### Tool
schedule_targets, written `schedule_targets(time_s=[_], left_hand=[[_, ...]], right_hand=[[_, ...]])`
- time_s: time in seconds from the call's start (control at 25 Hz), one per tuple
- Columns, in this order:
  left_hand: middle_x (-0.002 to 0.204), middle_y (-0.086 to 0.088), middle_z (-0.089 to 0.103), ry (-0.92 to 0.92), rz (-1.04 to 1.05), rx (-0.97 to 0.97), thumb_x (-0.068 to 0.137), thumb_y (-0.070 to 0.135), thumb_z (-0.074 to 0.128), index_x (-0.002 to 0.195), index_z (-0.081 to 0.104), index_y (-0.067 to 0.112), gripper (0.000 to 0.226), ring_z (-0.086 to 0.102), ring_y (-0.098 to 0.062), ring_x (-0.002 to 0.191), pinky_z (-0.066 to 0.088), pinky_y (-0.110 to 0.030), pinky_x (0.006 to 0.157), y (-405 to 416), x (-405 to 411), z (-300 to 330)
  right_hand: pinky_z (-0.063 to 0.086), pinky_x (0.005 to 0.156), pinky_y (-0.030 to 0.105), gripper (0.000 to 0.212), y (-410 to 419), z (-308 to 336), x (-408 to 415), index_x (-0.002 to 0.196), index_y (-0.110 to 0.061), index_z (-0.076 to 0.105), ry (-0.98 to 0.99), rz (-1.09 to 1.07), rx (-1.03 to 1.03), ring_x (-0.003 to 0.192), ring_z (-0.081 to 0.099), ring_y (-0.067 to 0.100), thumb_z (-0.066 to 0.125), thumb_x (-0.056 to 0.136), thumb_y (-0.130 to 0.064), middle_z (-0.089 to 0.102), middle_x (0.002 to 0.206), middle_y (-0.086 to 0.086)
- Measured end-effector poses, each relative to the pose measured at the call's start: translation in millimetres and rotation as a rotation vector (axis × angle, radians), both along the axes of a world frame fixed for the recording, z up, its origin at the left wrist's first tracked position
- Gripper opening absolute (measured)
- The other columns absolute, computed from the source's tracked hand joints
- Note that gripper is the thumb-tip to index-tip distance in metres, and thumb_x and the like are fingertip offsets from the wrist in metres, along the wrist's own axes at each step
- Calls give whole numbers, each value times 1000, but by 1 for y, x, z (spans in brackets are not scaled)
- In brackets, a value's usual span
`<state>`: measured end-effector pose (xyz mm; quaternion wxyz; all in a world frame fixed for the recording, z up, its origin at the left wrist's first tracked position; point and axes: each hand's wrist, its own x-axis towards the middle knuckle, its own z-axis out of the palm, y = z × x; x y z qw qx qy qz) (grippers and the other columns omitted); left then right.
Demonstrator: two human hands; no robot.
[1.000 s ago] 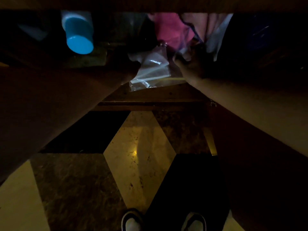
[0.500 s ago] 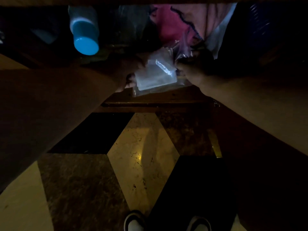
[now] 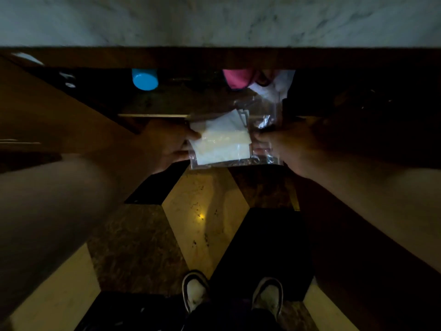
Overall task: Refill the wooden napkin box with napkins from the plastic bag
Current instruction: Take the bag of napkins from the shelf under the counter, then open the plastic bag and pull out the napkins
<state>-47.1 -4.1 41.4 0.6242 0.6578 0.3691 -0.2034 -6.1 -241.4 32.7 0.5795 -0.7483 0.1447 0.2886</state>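
Note:
A clear plastic bag (image 3: 265, 161) with a stack of white napkins (image 3: 222, 142) inside hangs in front of a dark cabinet opening, above the floor. My left hand (image 3: 164, 144) grips the bag's left edge, thumb on the napkins. My right hand (image 3: 281, 144) pinches its right side. The bag's crumpled upper part (image 3: 260, 108) trails back toward the shelf. No wooden napkin box is in view.
A marble countertop (image 3: 214, 17) runs across the top, with a dark shelf below it. On the shelf stand a blue-capped container (image 3: 144, 80) and pink and white bags (image 3: 238, 78). An open cabinet door (image 3: 47, 111) is at left. My shoes (image 3: 195, 290) stand on patterned tiles.
Both hands have drawn the bag of napkins out of the shelf toward me. The view has pulled back and up, so the countertop now shows.

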Motion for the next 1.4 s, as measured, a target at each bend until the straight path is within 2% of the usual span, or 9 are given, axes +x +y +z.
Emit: schedule_targets(time_s=[0.16,0.36,0.64,0.76,0.92,1.12,1.24,1.32,1.4], left_hand=[[106,-6,78,33,-33,-28,86,6,73,109,69,17,26,74,-23,98,59,-34,72,-4,-43,55],[96,-6,81,31,41,-67,84,3,72,108,70,14,26,78,-24,91,61,-41,81,-13,-89,135],[99,-10,81,-62,271,-207,87,5,72,104,74,12,19,78,-26,89,63,-39,73,-43,-135,263],[103,-13,79,-99,319,-218,88,6,71,106,72,9,18,78,-26,86,64,-36,67,-52,-142,317],[104,-11,76,-172,388,-216,89,5,70,107,70,8,18,73,-26,92,62,-33,61,-54,-141,368],[103,-12,73,-215,474,-219,89,2,69,100,68,8,13,71,-27,92,62,-41,80,-31,-131,402],[100,-13,72,-238,515,-229,87,1,70,98,69,5,12,71,-28,89,62,-39,70,-9,-111,406],[87,-10,73,-244,527,-238,85,1,71,91,70,6,8,69,-27,78,58,-32,55,5,-94,401],[71,-7,74,-254,545,-239,84,1,72,84,70,8,6,67,-25,68,53,-27,48,22,-72,393]], right_hand=[[64,77,38,24,-22,63,-52,117,0,67,84,-34,119,89,78,28,62,94,4,77,104,20],[65,72,34,24,-46,144,-89,119,2,65,147,-87,252,89,77,32,56,97,5,75,105,23],[64,81,46,14,-68,262,-111,107,0,69,38,-105,272,85,77,37,63,95,0,76,95,22],[63,79,44,19,-70,314,-106,114,0,68,-20,-41,263,83,77,30,61,97,-5,77,100,18],[63,66,33,21,-64,374,-95,116,3,67,-123,12,298,75,78,24,58,99,-6,78,90,12],[64,78,46,21,-36,423,-66,114,7,66,-121,92,391,84,77,33,55,100,-5,76,85,17],[65,72,47,19,-10,441,-41,109,9,67,-103,79,421,74,77,33,55,100,-4,77,76,17],[64,65,44,15,8,448,-26,97,3,70,-92,94,414,70,75,34,58,98,-4,76,76,18],[64,68,46,13,26,454,-8,92,2,71,-92,112,402,73,73,36,60,95,-5,75,79,20]])
